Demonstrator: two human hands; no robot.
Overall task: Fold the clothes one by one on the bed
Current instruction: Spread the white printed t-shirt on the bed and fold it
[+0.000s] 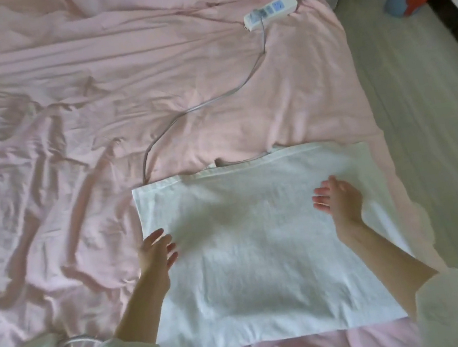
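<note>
Pink bed [64, 140] fills frame; white garment [253, 254] lower centre, long axis left-right. I see left hand [156, 252] at left edge, right hand [340, 200] upper right, both spread, probably hovering.

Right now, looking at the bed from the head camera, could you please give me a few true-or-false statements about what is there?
1. The white garment lies flat on the pink sheet. True.
2. The left hand grips a hanger. False: it is open and empty.
3. A white controller with a cable lies on the bed. True.
4. The right hand is off the garment. False: it is over it.
</note>
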